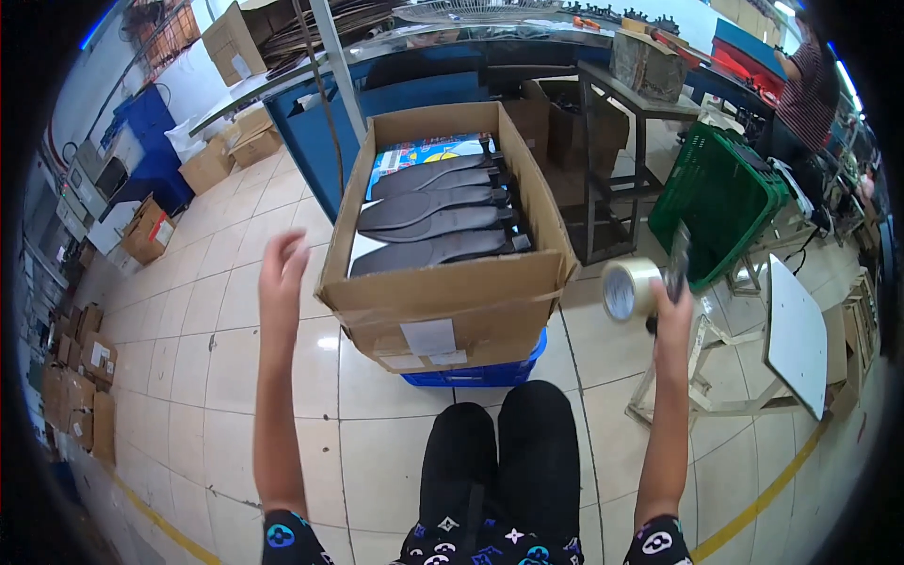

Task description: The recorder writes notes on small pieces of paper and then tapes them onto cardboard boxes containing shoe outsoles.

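Note:
My right hand [671, 315] grips a hand-held tape dispenser, its upper part blurred, with a roll of clear packing tape [629, 289] on its left side. Raised beside the box's left wall, my left hand [282, 268] is empty, fingers apart and not touching the cardboard. Between my hands stands an open cardboard box [452, 306] with white labels on its near side. Inside lie several dark grey, sole-shaped pieces [438, 221] with narrow black ends pointing right. A colourful printed sheet or package [414, 153] shows behind them. The box rests on a blue plastic crate [480, 374].
A green plastic crate [716, 202] leans at the right, near a white-topped stool [796, 334]. A metal stand [603, 169] is beyond the box, before a long workbench [480, 33]. Cardboard boxes [85, 386] line the left. A person [805, 94] is at the far right.

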A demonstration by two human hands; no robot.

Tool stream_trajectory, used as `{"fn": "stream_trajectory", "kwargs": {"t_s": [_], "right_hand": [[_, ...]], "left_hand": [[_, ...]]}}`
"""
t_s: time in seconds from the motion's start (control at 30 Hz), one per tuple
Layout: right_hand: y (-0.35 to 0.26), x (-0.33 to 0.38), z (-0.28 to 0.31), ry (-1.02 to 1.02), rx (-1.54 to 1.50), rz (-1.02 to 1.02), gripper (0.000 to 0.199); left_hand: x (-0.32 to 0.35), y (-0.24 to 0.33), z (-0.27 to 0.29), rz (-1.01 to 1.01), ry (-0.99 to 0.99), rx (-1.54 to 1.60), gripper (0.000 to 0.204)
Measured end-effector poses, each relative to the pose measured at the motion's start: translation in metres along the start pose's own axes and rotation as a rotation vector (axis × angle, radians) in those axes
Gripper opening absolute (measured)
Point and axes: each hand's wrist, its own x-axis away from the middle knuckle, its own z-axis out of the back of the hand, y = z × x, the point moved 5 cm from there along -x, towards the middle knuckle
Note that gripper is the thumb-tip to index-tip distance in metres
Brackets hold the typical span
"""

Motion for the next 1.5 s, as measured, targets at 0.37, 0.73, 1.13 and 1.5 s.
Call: {"fn": "stream_trajectory", "kwargs": {"t_s": [0.37, 0.73, 1.13, 1.5], "right_hand": [[-0.057, -0.078, -0.145, -0.360, 0.743, -0.243, 0.077], [-0.038, -0.064, -0.175, -0.429, 0.934, -0.615, 0.072], [-0.070, 0.013, -0.138, -0.324, 0.924, -0.699, 0.056], [-0.164, 0.305, -0.081, 0.464, 0.547, -0.840, 0.061]], "left_hand": [[-0.079, -0.092, -0.099, 0.288, -0.340, -0.541, 0.027], [-0.097, -0.118, -0.098, 0.569, -0.408, -0.390, 0.031], [-0.115, -0.125, -0.097, 0.169, -1.065, -0.194, 0.039], [-0.104, -0.001, -0.141, -0.286, -1.503, -0.366, 0.047]]}}
